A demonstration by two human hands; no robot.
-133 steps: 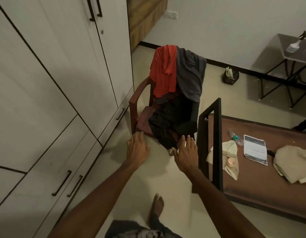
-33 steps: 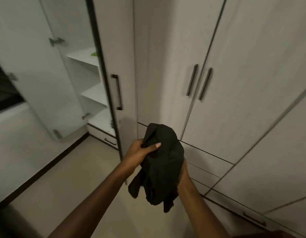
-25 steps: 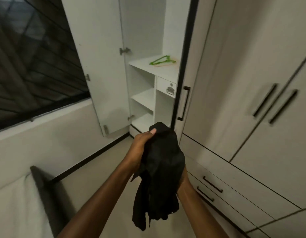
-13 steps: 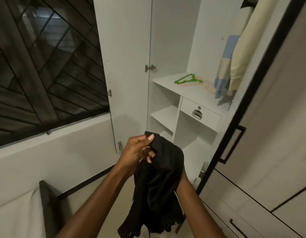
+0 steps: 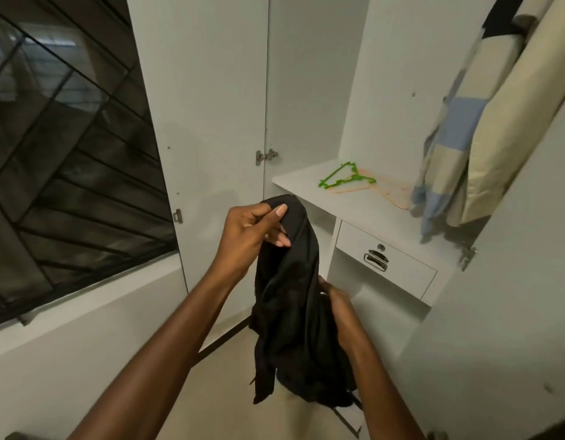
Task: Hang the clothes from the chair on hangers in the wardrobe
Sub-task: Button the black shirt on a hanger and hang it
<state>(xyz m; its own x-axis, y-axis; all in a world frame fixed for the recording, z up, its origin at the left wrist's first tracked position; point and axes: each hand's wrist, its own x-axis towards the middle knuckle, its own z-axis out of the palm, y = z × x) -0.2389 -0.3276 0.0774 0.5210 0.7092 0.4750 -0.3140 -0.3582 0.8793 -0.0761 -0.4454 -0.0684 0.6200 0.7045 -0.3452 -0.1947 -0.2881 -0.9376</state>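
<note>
A black garment (image 5: 290,300) hangs bunched in front of me. My left hand (image 5: 252,236) pinches its top fold between thumb and fingers. My right hand (image 5: 333,301) grips the cloth lower down, its fingers mostly hidden behind the fabric. The open wardrobe (image 5: 306,74) is straight ahead. On its white shelf (image 5: 294,182) lie a green hanger (image 5: 341,176) and orange hangers (image 5: 386,192), beyond and to the right of my hands. The chair is out of view.
Cream and blue-striped clothes (image 5: 465,131) hang at the wardrobe's right. A small drawer (image 5: 382,258) with a metal pull sits under the shelf. The open door (image 5: 198,106) stands left of it, with a dark barred window (image 5: 62,138) further left. Another door panel (image 5: 513,265) is at right.
I have turned from the chair to the open wardrobe carrying the black garment. In the last second the shelf and hangers came closer, and my right hand slid lower on the cloth.
</note>
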